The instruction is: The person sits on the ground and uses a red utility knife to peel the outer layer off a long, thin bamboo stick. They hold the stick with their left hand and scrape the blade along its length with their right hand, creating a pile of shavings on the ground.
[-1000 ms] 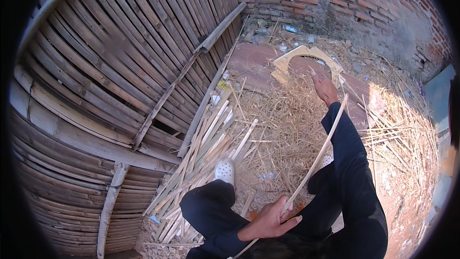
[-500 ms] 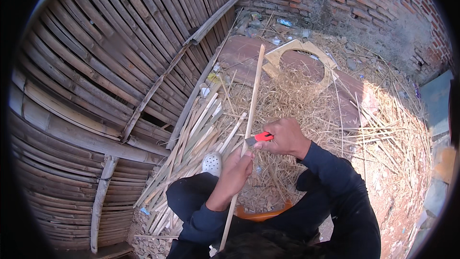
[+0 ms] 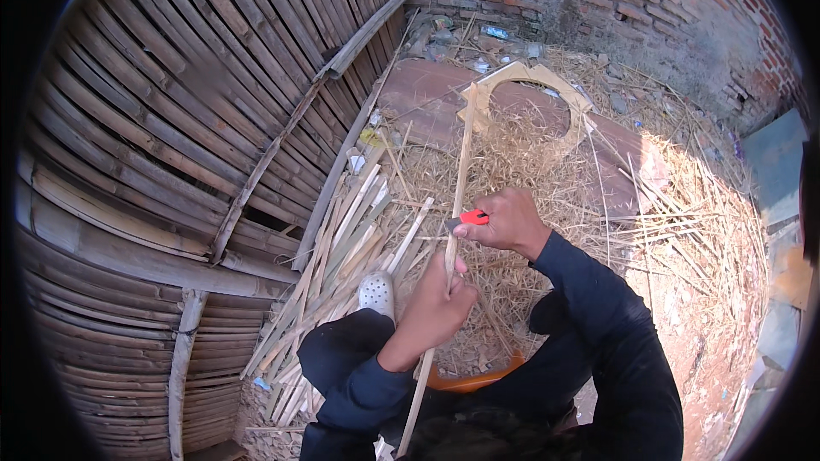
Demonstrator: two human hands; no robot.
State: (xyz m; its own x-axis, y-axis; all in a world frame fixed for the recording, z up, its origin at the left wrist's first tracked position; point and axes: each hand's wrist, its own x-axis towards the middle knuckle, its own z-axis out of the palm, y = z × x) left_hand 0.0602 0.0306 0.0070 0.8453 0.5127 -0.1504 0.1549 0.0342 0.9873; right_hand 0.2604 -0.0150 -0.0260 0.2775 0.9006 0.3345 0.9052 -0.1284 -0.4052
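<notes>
A long, pale bamboo strip (image 3: pixel 465 154) slants away from my body, its far end near a board with a round opening. My left hand (image 3: pixel 440 300) is closed around the strip below its middle. In my right hand (image 3: pixel 511 224) is a red-handled knife (image 3: pixel 472 218), its grey blade lying against the strip a little beyond my left fingers. The right thumb presses close to where blade and strip meet. Part of the knife handle is hidden inside my right fist.
Bamboo strips (image 3: pixel 354 218) lie piled on the left, beside my white clog (image 3: pixel 377 292). Shavings (image 3: pixel 521 162) cover the ground ahead, around the pale board with a round opening (image 3: pixel 581 101). A bamboo slat wall (image 3: pixel 171 119) stands left; a brick wall (image 3: pixel 666 8) rises behind.
The knife blade has moved away from me along the strip. My left hand has shifted slightly right, and the strip's angle has changed a little. Both hands keep their hold.
</notes>
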